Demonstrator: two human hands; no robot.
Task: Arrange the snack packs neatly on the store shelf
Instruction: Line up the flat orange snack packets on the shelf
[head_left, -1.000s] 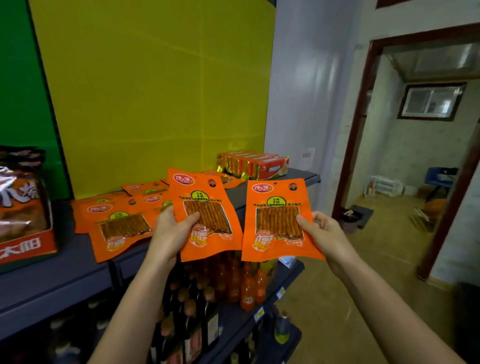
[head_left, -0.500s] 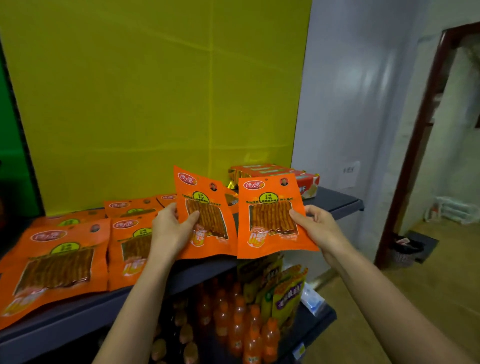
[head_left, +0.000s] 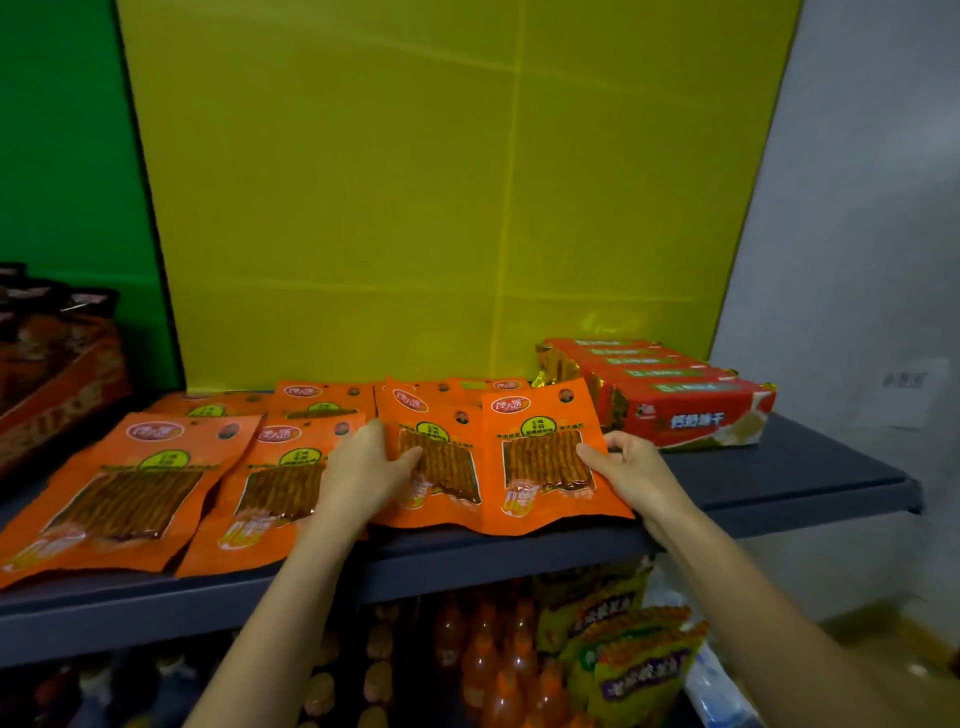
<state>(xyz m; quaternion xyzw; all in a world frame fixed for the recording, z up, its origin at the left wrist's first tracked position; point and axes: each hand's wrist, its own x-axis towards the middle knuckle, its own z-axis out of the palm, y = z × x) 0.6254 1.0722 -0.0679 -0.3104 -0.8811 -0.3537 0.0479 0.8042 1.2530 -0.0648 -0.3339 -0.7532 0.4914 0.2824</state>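
Note:
Several orange snack packs lie flat on the dark grey shelf (head_left: 779, 483). My left hand (head_left: 363, 470) grips the left edge of one orange pack (head_left: 441, 467), which rests on the shelf. My right hand (head_left: 631, 467) grips the right edge of a second orange pack (head_left: 540, 457), which overlaps the first pack's right side. Further left lie two more orange packs (head_left: 119, 493) (head_left: 270, 493), with others behind them near the yellow back panel.
A stack of red biscuit packs (head_left: 675, 400) sits at the back right of the shelf. A brown display box (head_left: 52, 395) stands at far left. Below the shelf are orange bottles (head_left: 493, 665) and green-yellow bags (head_left: 634, 654). A grey wall rises on the right.
Both hands have lowered the two orange packs from in front of the shelf down onto it, side by side. The view has swung left, toward the shelf.

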